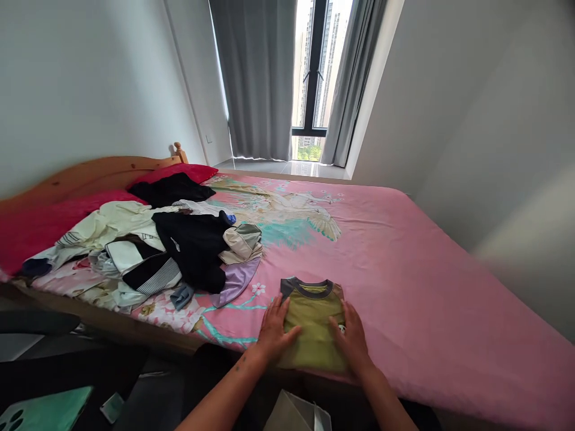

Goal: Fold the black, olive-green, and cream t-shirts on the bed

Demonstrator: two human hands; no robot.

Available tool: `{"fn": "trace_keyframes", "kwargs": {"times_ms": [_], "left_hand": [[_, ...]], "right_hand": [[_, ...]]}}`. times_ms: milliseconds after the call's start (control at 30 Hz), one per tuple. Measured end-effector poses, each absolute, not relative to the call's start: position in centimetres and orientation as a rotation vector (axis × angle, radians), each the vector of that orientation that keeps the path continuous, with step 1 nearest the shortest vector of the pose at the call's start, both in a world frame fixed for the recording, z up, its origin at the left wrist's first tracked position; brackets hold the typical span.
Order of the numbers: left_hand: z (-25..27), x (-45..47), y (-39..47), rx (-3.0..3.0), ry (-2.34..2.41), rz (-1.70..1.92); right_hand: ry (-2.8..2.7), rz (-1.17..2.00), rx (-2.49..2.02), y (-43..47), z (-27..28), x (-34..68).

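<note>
An olive-green T-shirt point(312, 344) with a dark grey collar lies folded into a narrow shape at the bed's near edge, its neckline facing away from me. My left hand point(275, 328) rests on its left side, fingers spread and pointing away. On the opposite side lies my right hand point(351, 335), also with its fingers apart, flat against the cloth. A small panda-like print shows beside the right thumb. Both hands touch the shirt without gripping it.
A jumbled pile of clothes, including a black garment point(193, 245) and a lilac one point(238, 280), covers the left of the pink bed sheet point(417, 281). Red pillows point(197, 173) lie by the wooden headboard point(103, 170). At lower left is a green phone point(49, 410).
</note>
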State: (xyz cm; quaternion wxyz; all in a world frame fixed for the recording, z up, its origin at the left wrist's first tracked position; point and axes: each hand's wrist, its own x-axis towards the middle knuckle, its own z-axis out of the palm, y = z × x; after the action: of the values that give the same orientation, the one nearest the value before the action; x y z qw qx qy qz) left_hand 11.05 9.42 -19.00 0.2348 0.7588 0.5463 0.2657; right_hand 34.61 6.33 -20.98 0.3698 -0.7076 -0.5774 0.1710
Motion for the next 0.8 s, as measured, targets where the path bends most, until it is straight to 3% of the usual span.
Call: {"fn": "trace_keyframes", "kwargs": {"times_ms": [133, 233, 433, 800], "left_hand": [[-19.5, 8.8, 7.9, 1.423, 1.469, 1.044], [-19.6, 7.5, 5.2, 1.145, 1.418, 0.963], [-19.8, 6.9, 0.8, 0.963, 1.473, 0.757], [-19.2, 8.9, 1.9, 0.795, 1.316, 0.531]], "right_hand": [[-0.820, 0.866, -1.622, 2.2, -20.9, 37.6], [-0.627, 1.049, -1.545, -1.8, -20.8, 38.4], [-0.636, 1.177, -1.680, -5.4, -20.6, 36.6], [-0.729, 1.290, -1.930, -3.5, -20.0, 36.6]]}}
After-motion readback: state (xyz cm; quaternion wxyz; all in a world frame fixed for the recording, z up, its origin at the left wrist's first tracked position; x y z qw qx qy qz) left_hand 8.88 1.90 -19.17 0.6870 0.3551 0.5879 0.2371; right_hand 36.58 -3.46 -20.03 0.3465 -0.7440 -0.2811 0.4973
